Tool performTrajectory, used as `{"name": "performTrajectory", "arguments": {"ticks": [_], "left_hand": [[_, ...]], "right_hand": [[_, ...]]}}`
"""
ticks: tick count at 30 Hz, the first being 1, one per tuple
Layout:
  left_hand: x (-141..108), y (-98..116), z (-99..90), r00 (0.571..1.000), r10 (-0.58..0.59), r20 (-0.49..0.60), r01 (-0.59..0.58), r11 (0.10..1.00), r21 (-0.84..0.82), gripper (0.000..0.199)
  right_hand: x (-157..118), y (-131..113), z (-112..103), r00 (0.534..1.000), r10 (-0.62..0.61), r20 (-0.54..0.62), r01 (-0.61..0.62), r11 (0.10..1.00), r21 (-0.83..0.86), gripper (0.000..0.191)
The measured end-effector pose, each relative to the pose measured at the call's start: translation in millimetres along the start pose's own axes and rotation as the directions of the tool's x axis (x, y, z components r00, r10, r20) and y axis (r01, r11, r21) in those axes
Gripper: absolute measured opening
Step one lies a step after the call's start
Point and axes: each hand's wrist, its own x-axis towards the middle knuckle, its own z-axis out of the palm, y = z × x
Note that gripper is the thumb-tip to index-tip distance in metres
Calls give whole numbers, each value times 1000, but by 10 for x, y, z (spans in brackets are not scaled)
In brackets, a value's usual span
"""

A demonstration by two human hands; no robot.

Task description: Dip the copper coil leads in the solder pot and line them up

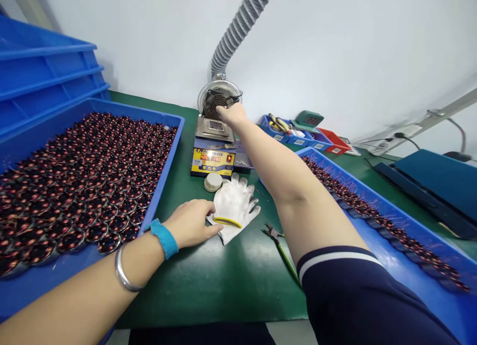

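Note:
My left hand (192, 221) rests on the green table with its fingers apart, thumb and fingertips at the edge of a pair of white work gloves (233, 203) with a yellow cuff band. It does not grip them. My right hand (233, 114) is stretched forward in front of a round metal fume hood with a dark fan grille (213, 104). Its fingers look closed, but what they hold, if anything, is hidden. Just below that hand sits a solder pot (215, 127) on a yellow control unit (212, 162) with red digits. A small round tin (213, 182) stands before the unit.
A blue tray (158, 196) of coil-like parts with copper lies left, beside stacked blue trays (48, 61). Another blue tray (391, 273) of rowed parts is at right. Green-handled cutters (285, 258) lie on the table. Behind are small bins (298, 138) and a grey hose (238, 34).

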Motion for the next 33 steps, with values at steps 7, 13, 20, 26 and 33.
{"name": "performTrajectory", "arguments": {"ticks": [7,13,20,26,33], "left_hand": [[-2,-11,4,1000,7,15,-7,1000,8,30],[-7,10,-8,999,-10,46,8,999,37,35],[-13,14,-11,999,-2,39,1,999,33,34],[-9,14,-10,998,-11,55,8,999,54,34],[-7,20,-21,997,-25,78,19,996,82,38]], "right_hand": [[8,-23,-1,999,-17,31,17,1000,22,26],[-39,-35,-6,1000,-21,11,21,999,28,29],[-105,-89,-44,1000,-4,-17,4,1000,18,30],[-19,-133,-111,999,-20,-29,21,1000,19,35],[-35,-65,-40,1000,-17,-14,18,999,26,32]]}}
